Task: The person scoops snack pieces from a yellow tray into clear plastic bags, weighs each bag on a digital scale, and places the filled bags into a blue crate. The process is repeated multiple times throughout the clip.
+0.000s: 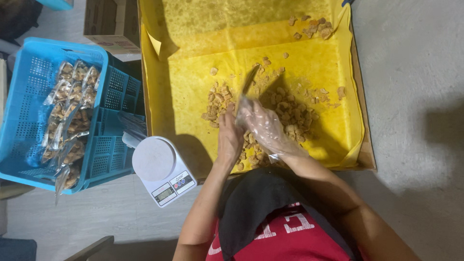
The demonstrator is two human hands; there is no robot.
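A shallow cardboard tray (368, 159) lined with yellow paper (203, 92) is seen from above on a grey floor (411, 96), and a heap of small brown fried snack pieces (285, 113) is spread across the middle of the paper, with a smaller cluster (314, 28) lying well apart near the far right corner. Both hands are held together over the near part of the heap. The right hand (263, 128) is covered by a clear plastic glove and is pressed down among the pieces, its grip partly closed around a thin, clear plastic bag (249, 84) whose blurred upper end is raised above the heap. The left hand (228, 137) is bare and is laid just beside the gloved one, touching it; its fingers are curled at the bag's lower end, though whether anything is pinched there cannot be told. A white round-topped digital kitchen scale (162, 169) is set on the floor just left of the tray's near corner. Further left, a blue perforated plastic crate (29, 96) is filled with clear packets of the same snack (72, 111). A cardboard box (108, 26) is placed beyond the crate
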